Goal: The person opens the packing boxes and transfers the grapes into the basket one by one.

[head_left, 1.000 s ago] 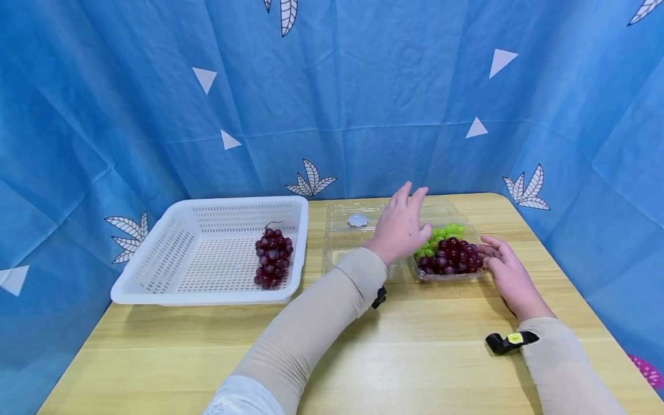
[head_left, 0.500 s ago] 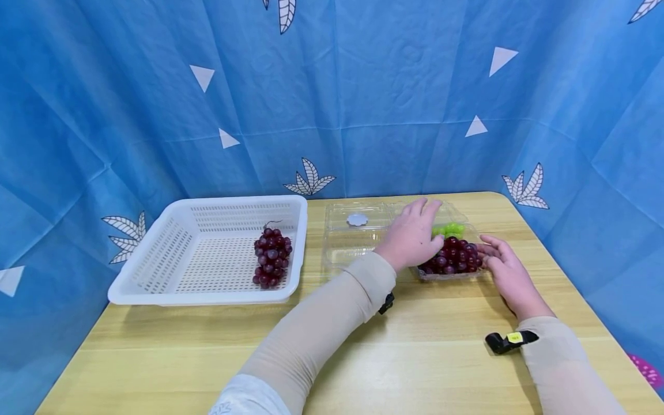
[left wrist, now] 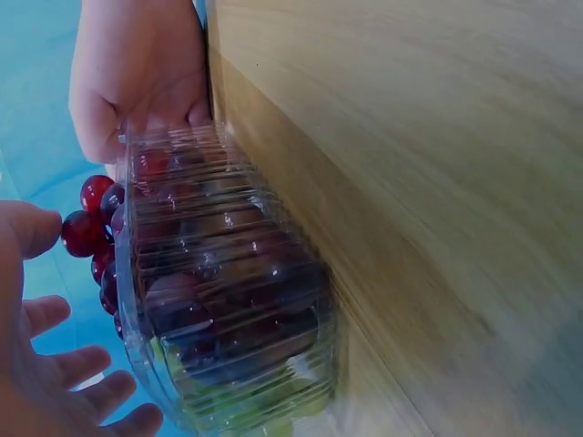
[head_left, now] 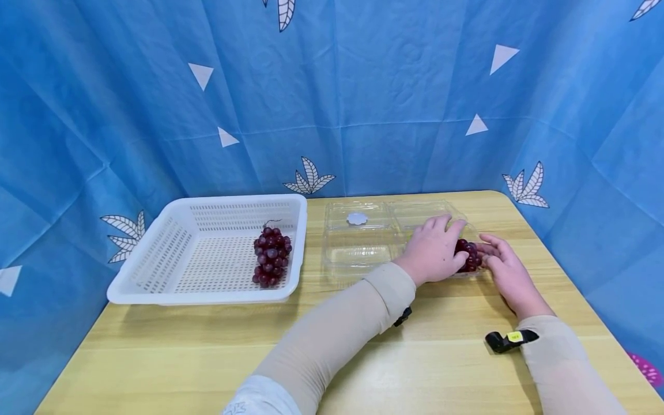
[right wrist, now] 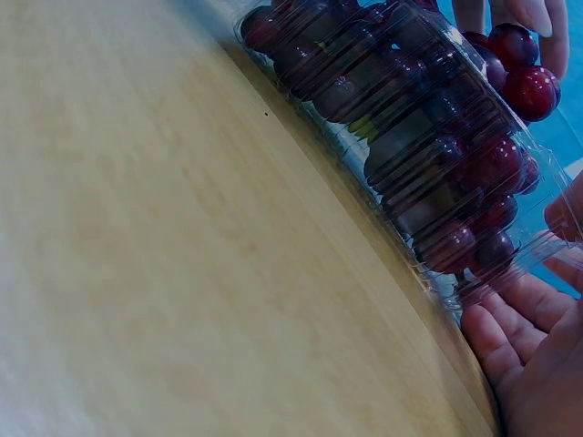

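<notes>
A clear plastic clamshell [left wrist: 228,300] with ribbed sides stands on the table, filled with dark red grapes [head_left: 469,255]. Green grapes [left wrist: 250,405] show through its wall in the left wrist view; in the head view the left hand covers them. My left hand [head_left: 436,249] hovers over the clamshell, fingers spread, its thumb [left wrist: 35,229] close to or touching a red grape at the top. At the right end, my right hand [head_left: 510,276] holds the clamshell, with the fingers [right wrist: 528,319] against the end wall and the thumb at the rim.
A white perforated basket [head_left: 207,298] stands at the left with one bunch of dark red grapes [head_left: 272,256] inside. Left of the filled clamshell lies another open clear container [head_left: 358,253], with a pale label [head_left: 357,218] on its lid. A blue curtain [head_left: 337,104] hangs behind the table.
My left hand has moved right and down, from beside the green grapes to over the clamshell, hiding the green grapes in the head view. My right hand has stayed in place.
</notes>
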Available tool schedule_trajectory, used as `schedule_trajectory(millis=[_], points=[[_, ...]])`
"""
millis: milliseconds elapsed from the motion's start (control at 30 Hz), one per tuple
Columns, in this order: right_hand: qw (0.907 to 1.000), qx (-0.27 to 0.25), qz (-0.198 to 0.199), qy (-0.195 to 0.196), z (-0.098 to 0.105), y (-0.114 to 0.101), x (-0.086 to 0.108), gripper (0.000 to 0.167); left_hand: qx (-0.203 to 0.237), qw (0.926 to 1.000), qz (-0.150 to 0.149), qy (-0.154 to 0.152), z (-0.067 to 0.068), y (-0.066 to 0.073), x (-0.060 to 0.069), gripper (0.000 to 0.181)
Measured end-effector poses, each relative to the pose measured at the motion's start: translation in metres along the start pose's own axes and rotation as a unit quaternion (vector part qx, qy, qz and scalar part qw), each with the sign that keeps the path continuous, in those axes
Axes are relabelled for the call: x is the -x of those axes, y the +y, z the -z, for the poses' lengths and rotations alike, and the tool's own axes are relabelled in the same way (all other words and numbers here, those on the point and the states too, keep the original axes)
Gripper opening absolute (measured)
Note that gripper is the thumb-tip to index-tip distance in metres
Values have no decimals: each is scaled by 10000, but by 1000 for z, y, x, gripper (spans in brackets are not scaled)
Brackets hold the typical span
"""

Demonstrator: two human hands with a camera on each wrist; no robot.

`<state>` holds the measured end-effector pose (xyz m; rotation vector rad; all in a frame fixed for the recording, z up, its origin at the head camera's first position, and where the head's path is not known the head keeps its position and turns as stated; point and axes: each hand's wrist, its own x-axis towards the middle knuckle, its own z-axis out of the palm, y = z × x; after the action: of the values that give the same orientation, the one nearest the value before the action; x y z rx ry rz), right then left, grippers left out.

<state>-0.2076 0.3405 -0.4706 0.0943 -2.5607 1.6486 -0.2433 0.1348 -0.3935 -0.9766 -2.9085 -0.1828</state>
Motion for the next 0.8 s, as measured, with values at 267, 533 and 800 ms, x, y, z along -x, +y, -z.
schedule_trajectory(millis=[267, 533, 800], points=[[10000, -54, 22, -27, 1, 0, 0, 54, 11, 9998, 140, -131, -3, 3, -3, 68], [9999, -85, 44, -34, -1, -1, 0, 53, -94, 9993, 331, -139, -9, 1, -8, 80], [10000, -51, 18, -18, -1, -1, -1, 54, -92, 9987, 479, -168, -12, 1, -11, 80]])
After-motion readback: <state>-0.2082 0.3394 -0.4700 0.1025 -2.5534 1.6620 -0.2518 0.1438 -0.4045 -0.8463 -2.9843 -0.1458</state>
